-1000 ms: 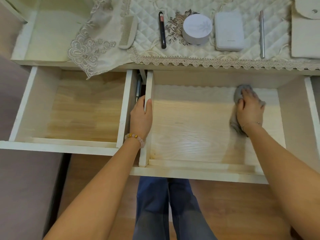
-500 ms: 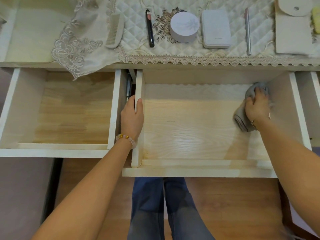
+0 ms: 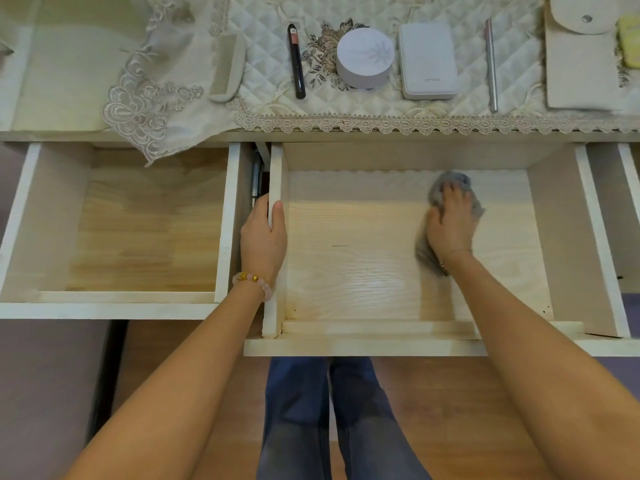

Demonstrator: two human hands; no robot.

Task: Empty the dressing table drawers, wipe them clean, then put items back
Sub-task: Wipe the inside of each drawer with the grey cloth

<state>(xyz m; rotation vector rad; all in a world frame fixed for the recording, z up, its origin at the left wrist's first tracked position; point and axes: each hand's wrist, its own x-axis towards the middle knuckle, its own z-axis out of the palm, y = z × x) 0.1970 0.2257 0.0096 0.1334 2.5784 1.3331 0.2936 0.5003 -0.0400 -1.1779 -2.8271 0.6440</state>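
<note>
Two pale wooden drawers stand pulled out, both bare inside. My right hand [image 3: 450,223] presses a grey cloth [image 3: 427,251] flat on the floor of the right drawer [image 3: 346,271], right of its middle. My left hand [image 3: 265,237] grips the top of that drawer's left side wall, thumb inside. The left drawer [image 3: 138,237] holds nothing. On the tabletop above lie a comb [image 3: 227,69], a black tube [image 3: 296,60], a round white jar [image 3: 365,57], a white flat case [image 3: 427,60], a thin silver pen [image 3: 491,64] and a beige pouch [image 3: 581,57].
A quilted lace-edged runner [image 3: 381,119] covers the tabletop, its corner hanging over the left drawer. A yellow object [image 3: 630,41] sits at the far right edge. Part of a third drawer [image 3: 628,188] shows at right. My legs in blue jeans [image 3: 311,417] stand below on wood flooring.
My right hand has slid the cloth leftwards from the drawer's right wall toward the middle. My left hand has kept its hold on the side wall.
</note>
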